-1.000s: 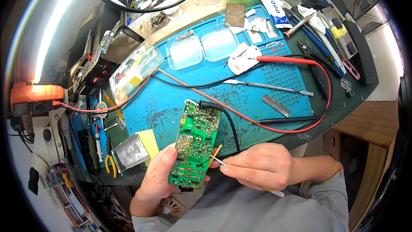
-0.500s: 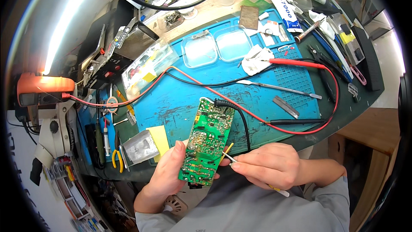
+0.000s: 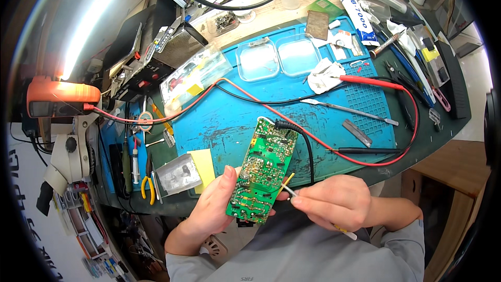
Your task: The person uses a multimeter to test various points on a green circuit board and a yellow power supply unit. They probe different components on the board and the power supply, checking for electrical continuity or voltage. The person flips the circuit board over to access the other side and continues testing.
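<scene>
My left hand (image 3: 215,201) is closed around the left side and lower end of a green circuit board (image 3: 263,169), tilted with its soldered face up. A black cable (image 3: 308,151) leaves the board's top end. My right hand (image 3: 334,201) pinches a thin metal-tipped tool (image 3: 290,190) whose yellow and white rear end pokes out below the palm. The tool's tip is at the board's right edge, beside a narrow yellow strip (image 3: 287,180); I cannot tell whether it touches. The board's underside and some left fingers are hidden.
Beyond the board lies a scratched blue mat (image 3: 219,130) with an open clear case (image 3: 258,60), a metal spatula (image 3: 355,112) and red and black probes (image 3: 368,79). An orange multimeter (image 3: 62,94) stands left, near yellow-handled pliers (image 3: 148,188). A glue tube (image 3: 358,15) lies at the far right.
The whole view has shifted, so the bench and board sit farther right in the picture. Both hands keep their holds, and the tool's tip stays by the board's right edge.
</scene>
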{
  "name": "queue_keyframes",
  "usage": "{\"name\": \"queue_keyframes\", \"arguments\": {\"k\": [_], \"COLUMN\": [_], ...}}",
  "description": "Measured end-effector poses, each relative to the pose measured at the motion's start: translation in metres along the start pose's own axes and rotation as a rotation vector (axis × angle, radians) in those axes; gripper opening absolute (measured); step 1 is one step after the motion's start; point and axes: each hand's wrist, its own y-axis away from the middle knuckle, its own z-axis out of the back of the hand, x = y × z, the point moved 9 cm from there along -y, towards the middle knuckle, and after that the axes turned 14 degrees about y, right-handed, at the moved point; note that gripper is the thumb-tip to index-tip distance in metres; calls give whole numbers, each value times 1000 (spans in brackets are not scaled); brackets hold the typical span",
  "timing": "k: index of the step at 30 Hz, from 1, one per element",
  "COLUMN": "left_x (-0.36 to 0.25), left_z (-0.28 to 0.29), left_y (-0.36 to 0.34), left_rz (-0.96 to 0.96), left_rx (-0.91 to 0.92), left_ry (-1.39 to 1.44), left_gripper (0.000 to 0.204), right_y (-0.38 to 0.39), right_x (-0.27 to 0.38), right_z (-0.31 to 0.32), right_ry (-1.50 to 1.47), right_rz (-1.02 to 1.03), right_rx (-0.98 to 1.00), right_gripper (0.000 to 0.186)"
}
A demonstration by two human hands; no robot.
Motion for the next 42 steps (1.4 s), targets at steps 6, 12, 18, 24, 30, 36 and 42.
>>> {"name": "queue_keyframes", "arguments": {"k": [6, 12, 18, 24, 30, 36, 42], "left_x": [-1, -1, -1, 0, -3, -2, -2], "left_z": [-1, 0, 1, 2, 0, 0, 2], "left_y": [1, 0, 0, 1, 0, 0, 0], "left_rz": [10, 10, -10, -18, -32, -27, -32], "left_rx": [-8, 3, -6, 8, 22, 36, -9], "left_ry": [-7, -7, 24, 36, -21, 3, -12], "left_gripper": [80, 77, 75, 73, 73, 73, 74], "right_y": [-2, 0, 3, 2, 2, 2, 1], "right_x": [0, 0, 0, 0, -1, 0, 0], "right_z": [0, 0, -1, 3, -1, 0, 0], "right_ry": [18, 12, -20, -9, -20, -14, -38], "right_rz": [-16, -5, 7, -20, 0, -2, 11], "right_rx": [7, -6, 14, -31, 7, 8, 15], "right_gripper": [31, 32, 32, 29, 29, 30, 30]}}
